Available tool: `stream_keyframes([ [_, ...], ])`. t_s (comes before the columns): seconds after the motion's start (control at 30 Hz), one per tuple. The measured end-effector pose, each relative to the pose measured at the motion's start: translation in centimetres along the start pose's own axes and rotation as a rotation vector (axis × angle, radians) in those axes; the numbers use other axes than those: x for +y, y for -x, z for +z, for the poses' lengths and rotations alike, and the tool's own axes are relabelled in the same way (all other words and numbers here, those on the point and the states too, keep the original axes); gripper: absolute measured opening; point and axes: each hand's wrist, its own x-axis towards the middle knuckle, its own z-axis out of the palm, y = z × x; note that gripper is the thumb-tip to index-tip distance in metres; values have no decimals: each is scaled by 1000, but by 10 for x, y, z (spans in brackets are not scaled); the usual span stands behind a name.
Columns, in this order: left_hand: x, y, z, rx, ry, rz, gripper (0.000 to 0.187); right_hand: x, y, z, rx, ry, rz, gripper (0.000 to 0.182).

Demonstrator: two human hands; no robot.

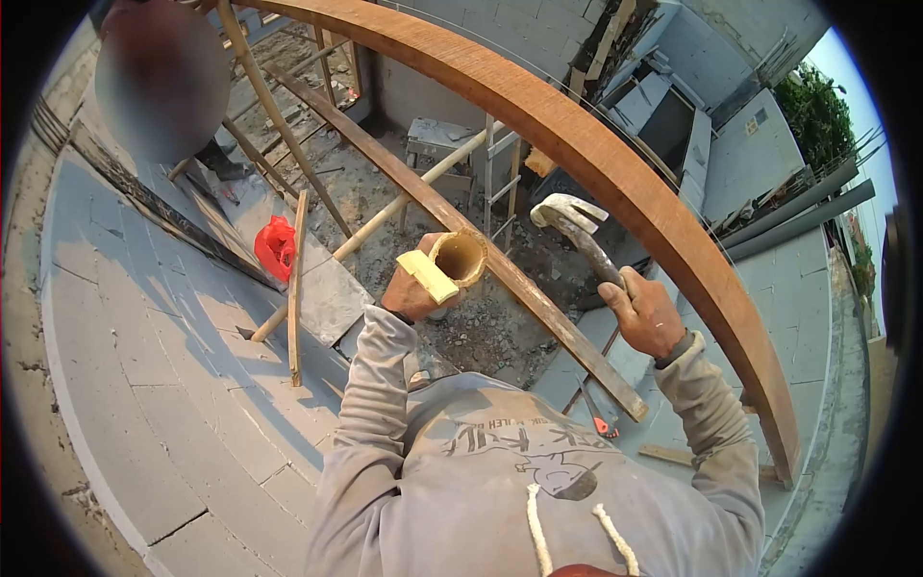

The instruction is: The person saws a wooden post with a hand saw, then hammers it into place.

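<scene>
My left hand [409, 296] is closed around a pale yellow wood block [429, 276], pressed against the side of a hollow bamboo pole [460, 258] whose open end faces me. The fingers are partly hidden behind the block and the pole. In my right hand [646, 313] is a claw hammer [585, 234], gripped by its handle. Its metal head is raised to the right of the pole, apart from the block.
A long curved wooden beam [615, 144] arcs over the right side. Below, a plank [452, 226] runs diagonally across the rubble floor. A red plastic bag [277, 247] hangs at a stick on the left. Block walls [144, 385] flank me. Another person [163, 87] is at upper left.
</scene>
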Motion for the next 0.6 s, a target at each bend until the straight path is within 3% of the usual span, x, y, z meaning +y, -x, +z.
stream_keyframes([
  [0.03, 0, 4, -7, 26, -88, 75, 71, -2, -6, -6, 2, 17, -29, 44],
  [0.07, -2, 11, -13, -31, 174, -59, 71, -8, 8, -10, 74, -85, -13, 44],
  [0.13, -6, 14, -18, -40, 300, -72, 70, -21, 17, -17, 163, -192, 16, 43],
  [0.23, -14, 3, -13, 16, 100, 44, 69, -43, 5, -17, 125, -296, -237, 44],
  [0.4, -3, -4, -16, -14, 290, -35, 65, -52, -20, -3, 0, -131, -327, 44],
  [0.6, -10, -34, -16, 12, 170, -9, 63, -99, -42, -42, 118, -114, -576, 46],
])
